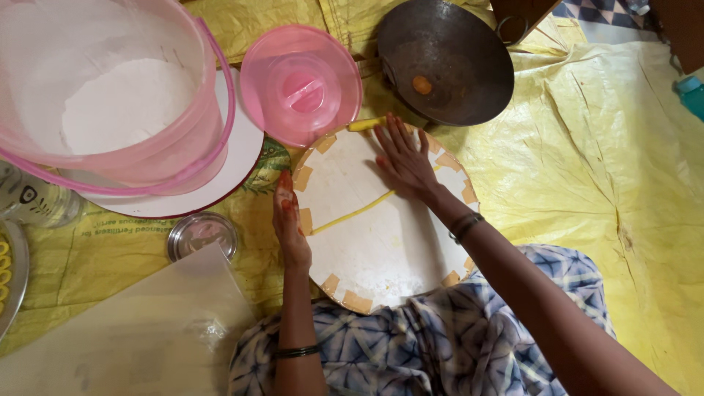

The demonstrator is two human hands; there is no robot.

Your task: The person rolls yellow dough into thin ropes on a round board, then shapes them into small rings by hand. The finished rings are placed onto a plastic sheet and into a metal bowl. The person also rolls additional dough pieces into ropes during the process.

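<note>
A round white board (381, 242) with tan tape pieces around its rim rests on my lap. A thin yellow dough rope (352, 213) lies across it, running from its left side up under my right hand (405, 163). That hand lies flat, fingers apart, pressing on the rope near the board's far edge. A thicker yellow dough end (366, 124) pokes out beyond my fingertips. My left hand (289, 220) rests flat against the board's left rim, holding nothing.
A pink bucket (110, 95) of white flour stands on a white plate at the far left. A pink lid (301, 84) lies beside it. A dark wok (444, 59) sits beyond the board. A small steel lid (202, 236) and a paper sheet (139, 330) lie at the left.
</note>
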